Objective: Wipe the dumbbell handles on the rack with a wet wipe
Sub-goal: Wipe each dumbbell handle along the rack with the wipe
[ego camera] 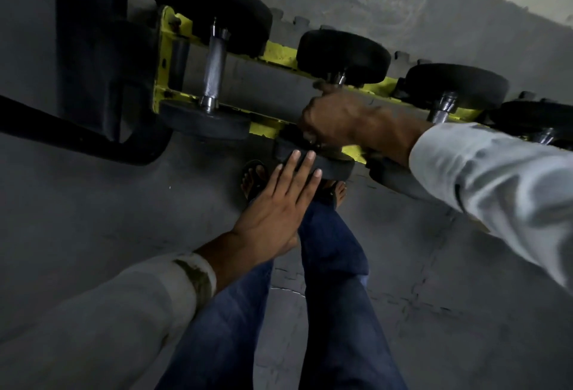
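1. Fingers [308, 134] of the right hand [336, 118] curl around the handle of the second dumbbell [344, 53] from the left end of the yellow rack [279, 52], probably to rub it clean.
2. Left hand [277, 203] lies flat with its fingers straight on that dumbbell's near plate [333, 169] at the rack's front rail, seemingly to stop it rolling.
3. No wet wipe shows; it may be inside the right fist.
4. That handle is covered. The first dumbbell's handle [214, 70] is bare knurled metal. A sleeve [496, 178] hides the rack's right end.
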`<state>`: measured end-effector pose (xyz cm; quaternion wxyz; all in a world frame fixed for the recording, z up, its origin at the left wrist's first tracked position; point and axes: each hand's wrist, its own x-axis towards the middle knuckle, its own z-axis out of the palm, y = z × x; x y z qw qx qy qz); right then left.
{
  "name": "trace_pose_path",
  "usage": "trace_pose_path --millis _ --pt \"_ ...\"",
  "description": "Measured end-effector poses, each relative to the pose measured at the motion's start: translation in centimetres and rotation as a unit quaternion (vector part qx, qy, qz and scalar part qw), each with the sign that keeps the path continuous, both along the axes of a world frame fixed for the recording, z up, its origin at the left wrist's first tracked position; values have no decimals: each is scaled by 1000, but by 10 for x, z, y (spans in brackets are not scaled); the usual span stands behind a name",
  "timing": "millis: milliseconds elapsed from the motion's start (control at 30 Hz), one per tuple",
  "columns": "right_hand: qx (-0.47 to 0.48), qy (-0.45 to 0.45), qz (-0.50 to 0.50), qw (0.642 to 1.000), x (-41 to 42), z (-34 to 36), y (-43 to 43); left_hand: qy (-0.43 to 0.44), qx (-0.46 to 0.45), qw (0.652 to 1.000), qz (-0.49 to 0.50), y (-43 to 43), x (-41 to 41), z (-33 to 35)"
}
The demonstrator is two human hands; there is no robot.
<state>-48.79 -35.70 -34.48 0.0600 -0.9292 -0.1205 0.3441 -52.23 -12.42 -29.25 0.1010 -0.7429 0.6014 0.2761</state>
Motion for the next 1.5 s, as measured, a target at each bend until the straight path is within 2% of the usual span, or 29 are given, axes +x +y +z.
trace_pose_path --millis 33,100,233,300,400,433,533,600,700,767,833,900,967,1033,1067,1100,1167,1233,1267,1300,1333,1400,1433,1500 --pt "-16 -28 -27 999 2 -1 -9 -1 -1 1000 3 0 0 0" --pt "-54 -122 -18 991 -6 -3 -12 -5 -3 1000 6 1 -1 -1" --pt "60 -167 85 980 -34 -10 5 -6 -9 1000 9 0 0 -4" --pt "37 -189 49 980 -23 -10 -13 -11 -14 1000 7 2 -1 -5" --pt "23 -248 -74 966 -29 -15 -27 -9 -14 1000 4 2 -1 -6" --pt "45 -235 -80 968 -38 -18 -19 -9 -13 1000 5 3 -1 -6" --pt "97 -185 36 977 -55 -13 -5 -5 -10 1000 7 2 1 -5" --pt "83 -209 -26 974 -40 -9 -20 -7 -10 1000 4 3 1 -5" --pt "34 -266 -264 926 -35 -10 -16 -1 -1 1000 1 2 0 -4" --pt "86 -270 -444 850 -50 -8 14 1 3 1000 -1 2 -1 -3" --pt "174 -277 -606 725 -59 -8 39 3 3 1000 0 2 -1 -3" --pt "225 -239 -747 578 -51 -14 40 6 2 1000 1 2 -1 -5" --pt "304 -167 -847 402 -31 -23 25 14 -2 1000 8 3 -2 -6" --pt "444 -72 -860 241 -15 -30 12 15 -6 1000 6 3 -2 -7" --pt "504 -24 -843 186 -9 -35 4 15 -6 1000 4 3 -2 -7" --pt "537 3 -830 154 -6 -39 -3 16 -7 1000 2 3 -2 -7" --pt "559 18 -820 125 -3 -43 -9 17 -11 1000 -1 2 -1 -6" --pt "535 -25 -839 98 -3 -44 -1 18 -13 1000 -1 2 0 -4" --pt "498 -68 -858 103 -5 -45 5 17 -14 1000 -1 3 0 -5" --pt "452 -122 -872 140 -9 -45 9 13 -16 1000 -1 3 0 -5" --pt "400 -178 -874 209 -16 -44 12 10 -17 1000 -1 4 -1 -5" --pt "295 -291 -827 379 -28 -38 18 7 -14 1000 -1 4 -1 -5" --pt "251 -327 -769 489 -35 -35 22 9 -11 1000 0 4 -1 -5" --pt "143 -353 -589 712 -45 -28 28 11 -8 1000 3 4 -1 -4"
